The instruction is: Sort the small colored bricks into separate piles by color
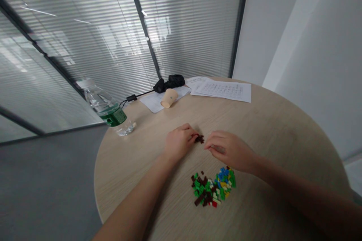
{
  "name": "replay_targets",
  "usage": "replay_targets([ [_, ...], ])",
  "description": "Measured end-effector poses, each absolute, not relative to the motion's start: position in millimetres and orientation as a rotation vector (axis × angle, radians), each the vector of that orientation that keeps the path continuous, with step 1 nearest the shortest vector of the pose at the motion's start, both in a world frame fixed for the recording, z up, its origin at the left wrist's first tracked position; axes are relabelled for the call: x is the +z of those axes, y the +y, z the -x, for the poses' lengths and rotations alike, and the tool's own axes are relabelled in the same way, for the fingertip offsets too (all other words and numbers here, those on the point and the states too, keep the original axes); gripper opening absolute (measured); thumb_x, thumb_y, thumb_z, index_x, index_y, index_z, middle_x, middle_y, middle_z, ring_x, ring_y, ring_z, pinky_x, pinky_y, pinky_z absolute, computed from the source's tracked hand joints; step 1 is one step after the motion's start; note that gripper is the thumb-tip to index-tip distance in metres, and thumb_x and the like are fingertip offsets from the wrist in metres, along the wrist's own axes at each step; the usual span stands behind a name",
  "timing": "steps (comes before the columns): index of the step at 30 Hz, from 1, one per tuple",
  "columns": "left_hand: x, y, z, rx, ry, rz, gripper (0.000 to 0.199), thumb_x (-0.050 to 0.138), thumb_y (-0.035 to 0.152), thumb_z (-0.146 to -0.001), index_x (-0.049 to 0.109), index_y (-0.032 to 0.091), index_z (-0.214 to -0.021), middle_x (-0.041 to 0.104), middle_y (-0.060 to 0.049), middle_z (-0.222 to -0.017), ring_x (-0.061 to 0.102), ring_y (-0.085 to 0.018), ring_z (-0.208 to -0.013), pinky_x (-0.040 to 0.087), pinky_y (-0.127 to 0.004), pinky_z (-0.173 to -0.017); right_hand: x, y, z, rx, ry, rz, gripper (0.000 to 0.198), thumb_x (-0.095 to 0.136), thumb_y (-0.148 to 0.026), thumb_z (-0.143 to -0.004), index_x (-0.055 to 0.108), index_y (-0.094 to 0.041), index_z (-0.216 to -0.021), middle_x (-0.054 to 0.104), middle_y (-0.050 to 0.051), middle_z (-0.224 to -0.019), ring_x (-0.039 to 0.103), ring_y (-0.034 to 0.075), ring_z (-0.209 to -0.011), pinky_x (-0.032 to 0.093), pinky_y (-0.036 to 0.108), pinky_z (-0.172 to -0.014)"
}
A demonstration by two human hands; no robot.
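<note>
My left hand (179, 141) rests on the round table with its fingers curled together against a small cluster of dark brown toy bricks (200, 139). Just to the right, my right hand (232, 150) hovers close to that cluster, thumb and forefinger closed in a pinch. Whatever sits between those fingertips is too small or hidden to make out. Nearer to me, below the right hand, lies a loose pile of small toy bricks (209, 190) in green, brown, blue, yellow, cream and red.
The wooden table (135, 180) carries a clear water bottle (107, 109) with a green label at its left edge. Toward the back are a paper cup (169, 98) on its side, a black folded item (172, 82) with a cord, and printed sheets (223, 89). Blinds behind glass stand beyond.
</note>
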State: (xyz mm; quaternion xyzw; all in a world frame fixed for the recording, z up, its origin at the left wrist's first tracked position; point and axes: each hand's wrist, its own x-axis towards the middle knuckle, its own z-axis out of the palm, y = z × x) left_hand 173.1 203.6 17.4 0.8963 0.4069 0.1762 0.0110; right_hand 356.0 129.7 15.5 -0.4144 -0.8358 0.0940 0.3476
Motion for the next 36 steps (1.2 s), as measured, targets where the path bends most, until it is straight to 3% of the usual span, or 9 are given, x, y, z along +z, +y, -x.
replay_targets([
  [12,12.1,205.8,-172.9,0.52,1.287,-2.817,0.019,0.052,0.031,-0.085,0.069,0.026,-0.089,0.063,0.001,-0.087,0.057,-0.012,-0.068,0.036,-0.023,-0.054,9.2,125.4,-348.3,0.359,-2.479,0.807,0.018,0.056,-0.011,-0.081,0.071,-0.019,-0.086,0.063,0.003,-0.084,0.055,0.013,-0.08,0.043,0.026,-0.075],
  [21,22.2,201.3,-173.0,0.515,1.27,-2.734,0.019,0.052,0.028,-0.084,0.068,0.025,-0.092,0.062,0.0,-0.089,0.056,-0.012,-0.071,0.038,-0.023,-0.058,8.0,126.5,-347.3,0.391,-2.548,0.823,0.013,0.058,-0.018,-0.084,0.069,-0.017,-0.079,0.062,0.002,-0.082,0.054,0.013,-0.079,0.042,0.026,-0.075],
  [26,30.4,198.2,-172.9,0.669,1.065,-2.501,0.02,0.051,0.027,-0.084,0.068,0.018,-0.083,0.062,-0.002,-0.081,0.052,-0.011,-0.066,0.038,-0.023,-0.06,15.1,128.7,-353.1,0.315,-2.474,0.957,0.013,0.053,-0.018,-0.086,0.064,-0.015,-0.08,0.063,0.004,-0.082,0.055,0.015,-0.083,0.043,0.028,-0.077],
  [36,35.1,189.5,-181.4,0.531,0.754,-2.021,0.03,0.05,0.033,-0.082,0.063,0.012,-0.067,0.056,0.0,-0.062,0.046,-0.01,-0.061,0.035,-0.022,-0.059,23.2,132.6,-364.5,0.088,-2.106,1.098,0.01,0.055,-0.024,-0.085,0.061,-0.019,-0.079,0.064,0.002,-0.077,0.057,0.015,-0.076,0.044,0.027,-0.069],
])
